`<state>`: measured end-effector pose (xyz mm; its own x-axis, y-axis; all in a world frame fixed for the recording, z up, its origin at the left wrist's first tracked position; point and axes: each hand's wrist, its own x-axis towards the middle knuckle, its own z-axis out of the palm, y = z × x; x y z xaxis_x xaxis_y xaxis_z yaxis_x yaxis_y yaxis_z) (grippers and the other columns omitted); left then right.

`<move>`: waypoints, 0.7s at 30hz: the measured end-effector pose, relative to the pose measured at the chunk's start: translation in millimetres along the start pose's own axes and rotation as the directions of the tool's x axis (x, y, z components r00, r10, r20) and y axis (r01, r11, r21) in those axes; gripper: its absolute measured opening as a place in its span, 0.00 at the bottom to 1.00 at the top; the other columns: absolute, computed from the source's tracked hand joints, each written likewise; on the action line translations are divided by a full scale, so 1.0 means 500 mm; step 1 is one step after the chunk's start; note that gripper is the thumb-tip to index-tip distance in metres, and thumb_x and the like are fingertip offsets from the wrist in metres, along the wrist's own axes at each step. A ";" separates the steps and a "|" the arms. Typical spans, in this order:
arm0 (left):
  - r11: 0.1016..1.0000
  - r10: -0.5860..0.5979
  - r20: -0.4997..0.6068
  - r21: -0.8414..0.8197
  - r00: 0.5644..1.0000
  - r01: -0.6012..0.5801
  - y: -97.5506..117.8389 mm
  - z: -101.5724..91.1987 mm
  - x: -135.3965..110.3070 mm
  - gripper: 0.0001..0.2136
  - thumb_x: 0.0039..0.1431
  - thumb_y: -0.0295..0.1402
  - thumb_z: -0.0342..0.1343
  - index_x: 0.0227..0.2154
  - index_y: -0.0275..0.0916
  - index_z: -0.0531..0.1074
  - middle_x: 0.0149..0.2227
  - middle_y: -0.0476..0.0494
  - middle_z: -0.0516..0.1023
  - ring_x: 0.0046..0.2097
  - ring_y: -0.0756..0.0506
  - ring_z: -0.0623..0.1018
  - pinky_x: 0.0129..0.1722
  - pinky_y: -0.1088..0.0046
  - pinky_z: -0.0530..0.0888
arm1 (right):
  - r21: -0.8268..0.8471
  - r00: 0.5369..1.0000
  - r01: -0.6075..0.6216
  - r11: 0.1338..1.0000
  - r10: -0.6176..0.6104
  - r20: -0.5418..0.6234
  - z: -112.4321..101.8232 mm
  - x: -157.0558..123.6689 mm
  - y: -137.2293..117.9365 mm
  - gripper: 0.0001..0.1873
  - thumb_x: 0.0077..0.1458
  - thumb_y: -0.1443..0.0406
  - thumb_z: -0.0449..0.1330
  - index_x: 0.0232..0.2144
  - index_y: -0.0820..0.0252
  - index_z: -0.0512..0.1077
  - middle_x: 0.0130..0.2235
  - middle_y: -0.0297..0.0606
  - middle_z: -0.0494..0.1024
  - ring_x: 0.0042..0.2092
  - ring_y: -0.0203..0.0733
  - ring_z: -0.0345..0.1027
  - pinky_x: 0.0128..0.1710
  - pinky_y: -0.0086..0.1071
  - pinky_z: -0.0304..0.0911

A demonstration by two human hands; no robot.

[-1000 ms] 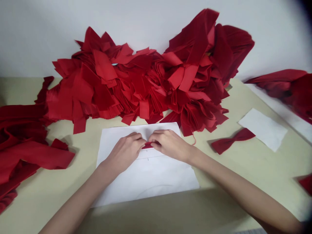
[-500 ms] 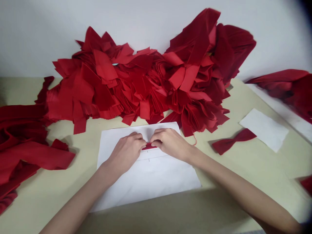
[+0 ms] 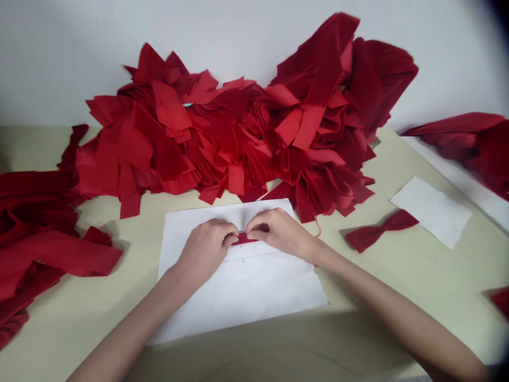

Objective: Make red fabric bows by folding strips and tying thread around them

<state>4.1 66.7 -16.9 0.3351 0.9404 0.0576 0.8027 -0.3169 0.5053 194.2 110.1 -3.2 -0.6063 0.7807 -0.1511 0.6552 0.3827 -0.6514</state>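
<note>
My left hand (image 3: 207, 249) and my right hand (image 3: 280, 232) meet over a white paper sheet (image 3: 246, 292) with drawn lines on it. Both hands are closed, pinching a small red fabric piece (image 3: 244, 240) between their fingertips. Only a narrow strip of the piece shows; the fingers hide most of it. The piece lies low against the paper, near the sheet's upper middle.
A large heap of red fabric cuttings (image 3: 246, 122) fills the back of the beige table (image 3: 397, 276). More red cloth (image 3: 35, 239) lies at the left. A finished red bow (image 3: 376, 231) and a white fabric rectangle (image 3: 431, 211) lie to the right, with more red cloth (image 3: 473, 138) behind.
Both hands stay pinched on the red piece; the fingers have shifted slightly and a little more of the piece shows between them. Nothing else has moved.
</note>
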 end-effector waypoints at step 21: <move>0.994 -0.087 -0.021 0.059 0.996 0.088 0.006 0.009 0.000 0.09 0.55 0.24 0.53 0.25 0.40 0.74 0.28 0.49 0.77 0.30 0.47 0.74 0.26 0.71 0.66 | -0.196 0.999 -0.015 0.980 0.021 0.025 -0.001 0.021 -0.015 0.08 0.49 0.73 0.59 0.25 0.58 0.76 0.26 0.30 0.76 0.29 0.34 0.65 0.30 0.29 0.54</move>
<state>8.9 65.3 -19.1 0.2536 0.9668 0.0320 0.8566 -0.2399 0.4569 182.9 115.6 0.5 -0.6037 0.7760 -0.1830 0.7401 0.4601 -0.4904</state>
